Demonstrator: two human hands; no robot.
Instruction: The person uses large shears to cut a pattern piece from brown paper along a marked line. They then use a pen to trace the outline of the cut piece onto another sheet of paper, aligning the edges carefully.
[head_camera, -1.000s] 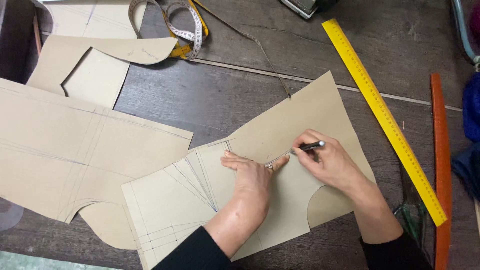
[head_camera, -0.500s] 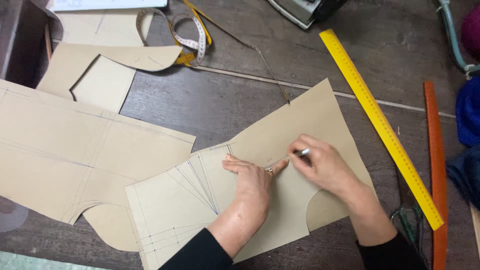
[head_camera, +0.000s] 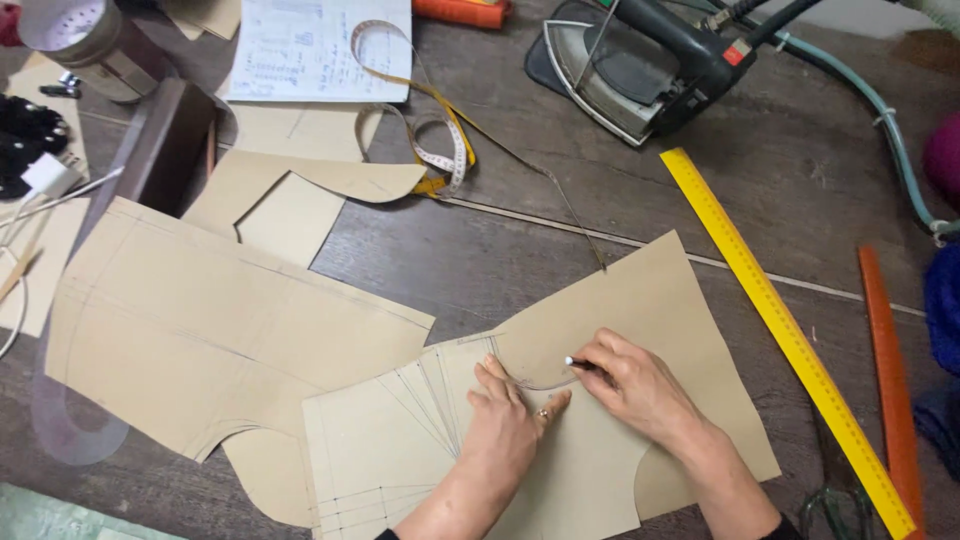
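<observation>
Brown paper pattern (head_camera: 640, 330): flat on the bench (head_camera: 520, 200), bottom centre.
Left hand (head_camera: 510, 425): fingers pressed flat, pinning the paper so it can't slide.
Right hand (head_camera: 640, 385): fingers pinching a pencil (head_camera: 578, 363), tip on a curved line.
Yellow ruler (head_camera: 780, 320): at three o'clock, within reach.

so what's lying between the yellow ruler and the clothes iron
In the head view, only bare dark wooden table lies between the yellow ruler and the clothes iron.

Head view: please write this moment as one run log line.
left hand: flat on paper pattern | right hand: holds pen, tip on pattern
</observation>
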